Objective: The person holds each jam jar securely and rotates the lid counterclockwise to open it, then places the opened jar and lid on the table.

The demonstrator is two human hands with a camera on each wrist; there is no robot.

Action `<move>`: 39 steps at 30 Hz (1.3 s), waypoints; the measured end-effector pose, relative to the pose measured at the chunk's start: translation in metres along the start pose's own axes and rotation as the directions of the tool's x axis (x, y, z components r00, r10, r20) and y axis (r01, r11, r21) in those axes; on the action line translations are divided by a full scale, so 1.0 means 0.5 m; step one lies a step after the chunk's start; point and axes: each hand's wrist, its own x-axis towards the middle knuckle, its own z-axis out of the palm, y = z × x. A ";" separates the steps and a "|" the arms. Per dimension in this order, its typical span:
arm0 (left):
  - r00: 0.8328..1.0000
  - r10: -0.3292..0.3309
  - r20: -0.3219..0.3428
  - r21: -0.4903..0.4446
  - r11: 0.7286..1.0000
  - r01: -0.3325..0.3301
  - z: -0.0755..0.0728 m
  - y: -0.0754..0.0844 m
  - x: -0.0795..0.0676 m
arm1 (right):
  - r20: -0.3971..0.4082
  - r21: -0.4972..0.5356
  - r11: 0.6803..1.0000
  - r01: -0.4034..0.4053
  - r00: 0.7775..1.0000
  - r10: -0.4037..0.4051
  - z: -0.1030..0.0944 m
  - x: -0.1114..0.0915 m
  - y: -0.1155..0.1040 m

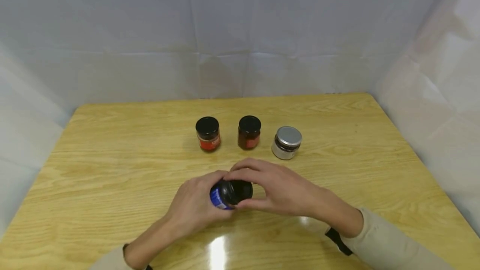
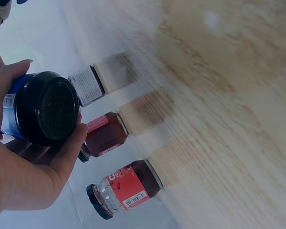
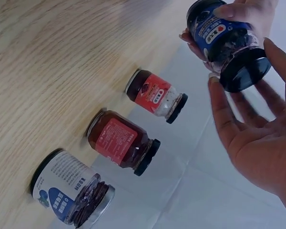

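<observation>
Head view: left hand (image 1: pixel 195 201) grips the tilted blue-labelled jar (image 1: pixel 218 198), fingers wrapped, presumably steadying it; right hand (image 1: pixel 275 187) curves part-spread fingers round its black lid (image 1: pixel 243 191).

Apparently a makeshift staging area, as pale sheeting (image 1: pixel 150 20) hangs around a wood-grain table (image 1: pixel 112 157).

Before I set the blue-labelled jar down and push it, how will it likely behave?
The blue-labelled jar looks like see-through glass near its neck, so it's probably stiff but could break if dropped. Its smooth, shiny black lid may feel slippery. Being round, the jar would likely roll if laid sideways.
</observation>
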 end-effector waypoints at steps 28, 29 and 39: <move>0.999 0.054 -0.005 0.108 0.993 -0.053 0.013 0.005 -0.002 | 0.101 0.061 0.956 -0.286 0.955 0.280 0.004 -0.006 -0.014; 0.999 0.051 -0.004 0.104 0.993 -0.050 0.013 0.006 -0.003 | 0.103 0.057 0.963 -0.264 0.961 0.257 0.003 -0.007 -0.013; 0.999 0.042 0.004 0.106 0.993 -0.042 0.012 0.008 -0.004 | 0.108 0.019 0.975 -0.220 0.970 0.217 0.002 -0.013 -0.016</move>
